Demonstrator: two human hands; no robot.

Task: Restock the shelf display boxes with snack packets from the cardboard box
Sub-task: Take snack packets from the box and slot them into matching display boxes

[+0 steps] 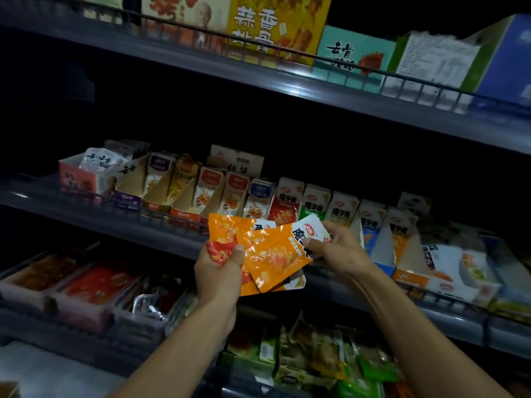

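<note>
Head view, centre of frame: my left hand clamps a fan of orange packets, and my right hand pinches the top one's white end. I should peel it off singly, then slot it upright into the orange display box at right.

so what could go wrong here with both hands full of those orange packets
1. The left hand pinches a fanned bunch of orange packets by one end; a loose one could slide out as the right hand pulls the top packet away.
2. The middle-shelf display boxes look alike in dim light, so an orange packet may land in a wrong flavour's box.
</note>
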